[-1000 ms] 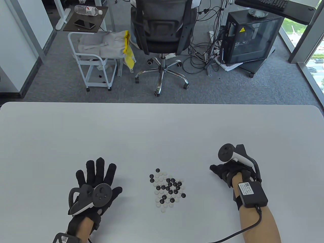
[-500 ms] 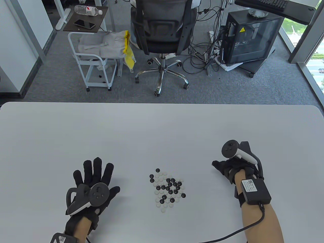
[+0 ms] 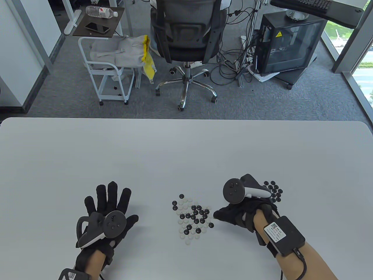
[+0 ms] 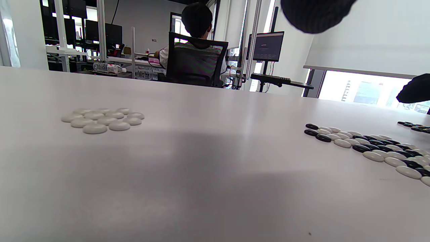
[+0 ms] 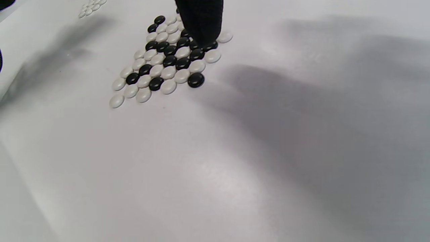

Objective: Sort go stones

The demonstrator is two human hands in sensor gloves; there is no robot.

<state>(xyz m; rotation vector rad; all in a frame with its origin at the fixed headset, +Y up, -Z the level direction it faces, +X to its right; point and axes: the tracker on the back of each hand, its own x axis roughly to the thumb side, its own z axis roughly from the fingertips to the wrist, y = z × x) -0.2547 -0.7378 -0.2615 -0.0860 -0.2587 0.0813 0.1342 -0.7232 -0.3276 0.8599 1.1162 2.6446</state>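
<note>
A white table (image 3: pixel 186 151) stands in an office; beyond it are a grey carpet, a black chair (image 3: pixel 186 32), a white cart (image 3: pixel 107 70) and a PC case (image 3: pixel 287 43). The mixed stones (image 3: pixel 192 217) lie near the front edge, between the hands. The left hand (image 3: pixel 106 213) lies flat, fingers spread and straight. The right hand (image 3: pixel 242 214) reaches to the pile's right edge; its grip cannot be told. Black stones (image 3: pixel 273 191) sit just behind it. Only the left wrist view shows a group of white stones (image 4: pixel 102 119) and a seated person (image 4: pixel 196 43). The right wrist view shows a fingertip (image 5: pixel 201 23) touching the pile.
</note>
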